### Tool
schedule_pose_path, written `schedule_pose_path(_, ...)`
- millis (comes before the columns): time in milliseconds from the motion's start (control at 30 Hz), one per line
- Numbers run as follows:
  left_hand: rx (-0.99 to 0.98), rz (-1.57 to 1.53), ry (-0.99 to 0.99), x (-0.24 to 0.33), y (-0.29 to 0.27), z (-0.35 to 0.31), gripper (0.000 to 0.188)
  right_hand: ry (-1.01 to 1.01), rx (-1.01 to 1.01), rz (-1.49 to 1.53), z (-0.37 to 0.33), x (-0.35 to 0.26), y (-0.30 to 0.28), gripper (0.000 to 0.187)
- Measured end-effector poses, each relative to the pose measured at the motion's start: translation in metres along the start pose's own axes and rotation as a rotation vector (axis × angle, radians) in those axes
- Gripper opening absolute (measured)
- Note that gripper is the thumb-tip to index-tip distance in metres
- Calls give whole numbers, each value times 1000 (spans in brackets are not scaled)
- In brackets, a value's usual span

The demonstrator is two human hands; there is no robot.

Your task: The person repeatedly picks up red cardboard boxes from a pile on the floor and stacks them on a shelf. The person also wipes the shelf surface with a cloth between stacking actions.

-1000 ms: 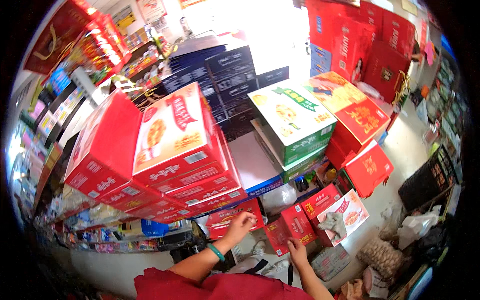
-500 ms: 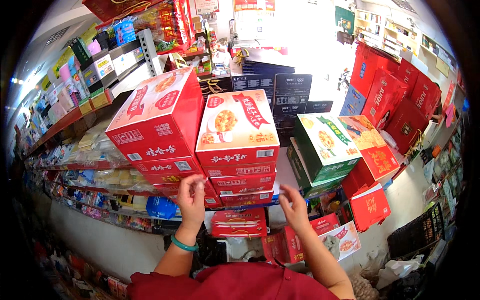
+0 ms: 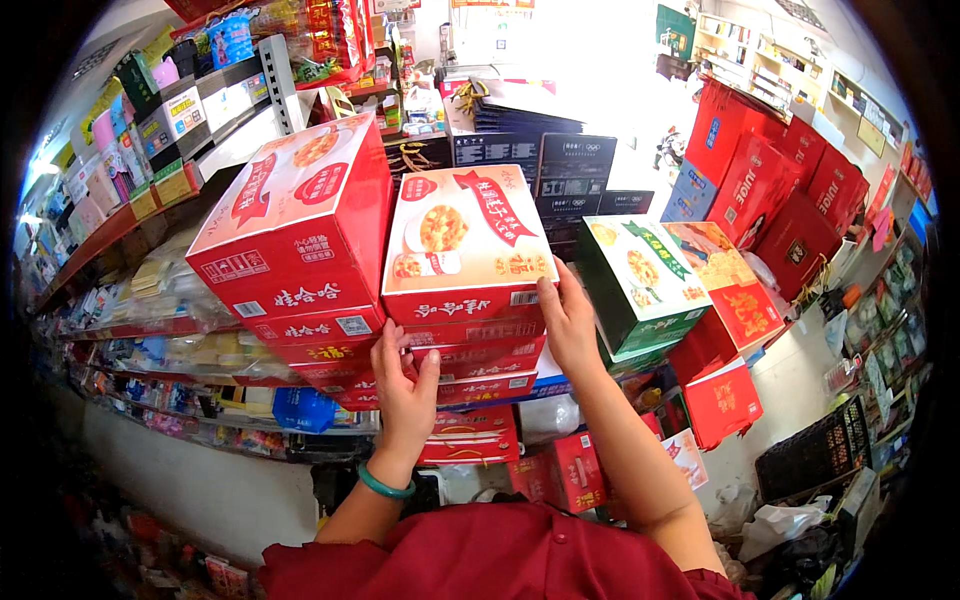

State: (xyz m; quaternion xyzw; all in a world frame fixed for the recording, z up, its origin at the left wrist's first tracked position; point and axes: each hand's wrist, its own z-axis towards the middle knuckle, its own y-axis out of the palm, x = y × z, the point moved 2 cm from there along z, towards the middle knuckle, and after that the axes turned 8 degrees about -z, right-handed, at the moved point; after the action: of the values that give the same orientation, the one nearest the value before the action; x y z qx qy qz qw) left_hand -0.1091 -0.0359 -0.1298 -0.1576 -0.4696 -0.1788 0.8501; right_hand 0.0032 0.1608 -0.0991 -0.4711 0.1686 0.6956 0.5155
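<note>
A red-and-white food carton [image 3: 470, 235], printed with a bowl picture, lies on top of a stack of red cartons [image 3: 478, 357]. My right hand [image 3: 570, 322] grips its near right corner, thumb on the front face and fingers along the side. At the near left corner is my left hand [image 3: 402, 375], a green bangle on its wrist; its fingertips reach up to the carton's lower edge and its thumb is in front of the stack. The far side of the left fingers is partly hidden. Close by on the left stands another red carton stack [image 3: 310, 240].
Green-and-white cartons [image 3: 645, 280] stand to the right, with red gift boxes [image 3: 760, 190] beyond. Black boxes [image 3: 575, 170] are stacked behind. Goods-filled shelves [image 3: 160, 210] line the left. Red cartons [image 3: 575, 470] and a black crate [image 3: 815, 450] sit low down.
My right hand has moved up and left onto the carton's corner. My left hand has shifted right against the stack. The top carton now sits slightly off line with those beneath.
</note>
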Motion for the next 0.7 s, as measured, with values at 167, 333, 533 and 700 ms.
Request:
schedule_pose_path(167, 17, 41, 14, 0, 6, 3, 68, 38, 3, 51, 2, 2, 10, 53)
schedule_pose_path(333, 74, -73, -13, -7, 8, 8, 54, 47, 8, 69, 7, 4, 8, 51)
schedule_pose_path(533, 22, 112, 74, 7, 8, 13, 45, 348, -44, 340, 27, 12, -14, 53)
schedule_pose_path(700, -68, -111, -48, -2, 17, 19, 72, 548, -349, 510, 40, 38, -16, 62)
